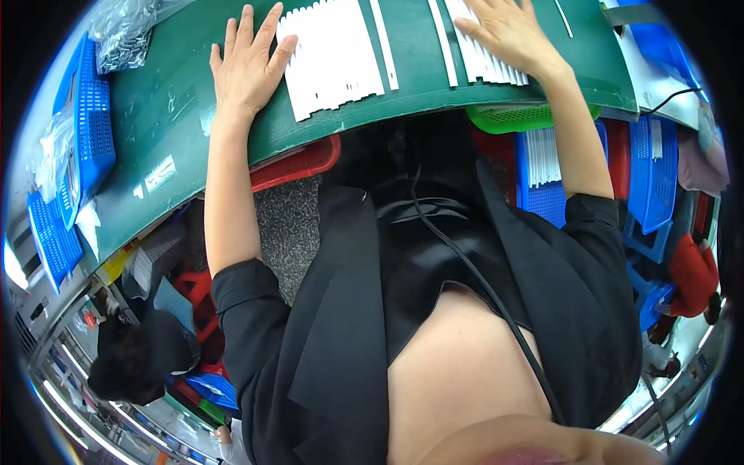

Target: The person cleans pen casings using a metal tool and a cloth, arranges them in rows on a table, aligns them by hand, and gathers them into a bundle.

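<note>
A flat row of white strips (333, 62), set side by side, lies on the green table. My left hand (249, 74) rests palm down at its left edge, fingers spread and thumb reaching against the outermost strips. Over a second row of white strips (480, 66) to the right lies my right hand (511, 35), its fingers apart and partly cut off by the top of the view. Two single white strips lie apart between the rows, one (385, 46) nearer the left row and one (443, 43) nearer the right. Another thin strip (563, 17) lies beyond my right hand.
A clear bag of small metal parts (124, 46) and blue baskets (94, 116) are at the left. Along the front edge sit a red tray (298, 164), a green basket (511, 118) and a blue basket with white strips (541, 198). Other people are nearby on both sides.
</note>
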Action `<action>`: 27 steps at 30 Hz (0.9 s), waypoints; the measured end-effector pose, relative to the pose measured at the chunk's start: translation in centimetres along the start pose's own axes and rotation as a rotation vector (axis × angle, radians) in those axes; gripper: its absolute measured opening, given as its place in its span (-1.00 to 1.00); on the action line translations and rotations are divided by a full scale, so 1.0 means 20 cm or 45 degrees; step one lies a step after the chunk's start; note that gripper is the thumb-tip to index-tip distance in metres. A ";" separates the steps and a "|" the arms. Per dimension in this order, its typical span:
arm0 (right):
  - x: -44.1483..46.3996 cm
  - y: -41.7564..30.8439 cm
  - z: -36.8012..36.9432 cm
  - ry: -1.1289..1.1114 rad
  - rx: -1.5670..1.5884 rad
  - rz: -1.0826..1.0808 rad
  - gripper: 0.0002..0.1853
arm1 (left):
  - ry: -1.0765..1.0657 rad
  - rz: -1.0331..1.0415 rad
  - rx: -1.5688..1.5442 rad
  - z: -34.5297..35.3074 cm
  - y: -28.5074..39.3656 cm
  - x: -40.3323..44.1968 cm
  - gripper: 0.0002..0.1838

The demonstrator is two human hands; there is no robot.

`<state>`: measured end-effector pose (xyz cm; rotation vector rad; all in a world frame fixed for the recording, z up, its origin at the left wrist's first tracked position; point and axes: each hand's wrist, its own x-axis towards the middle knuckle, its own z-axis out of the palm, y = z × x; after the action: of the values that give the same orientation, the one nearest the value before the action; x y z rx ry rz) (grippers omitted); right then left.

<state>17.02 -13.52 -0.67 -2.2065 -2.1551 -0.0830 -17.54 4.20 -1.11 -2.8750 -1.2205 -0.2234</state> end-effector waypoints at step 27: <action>-0.29 -0.48 -0.09 0.095 0.307 -0.011 -0.18 | 0.070 0.082 -0.037 0.09 -0.06 0.01 -0.32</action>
<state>7.29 -19.23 0.69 -2.0279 -2.0172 0.0886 -18.12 5.33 -3.00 -2.9058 -1.1238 -0.3198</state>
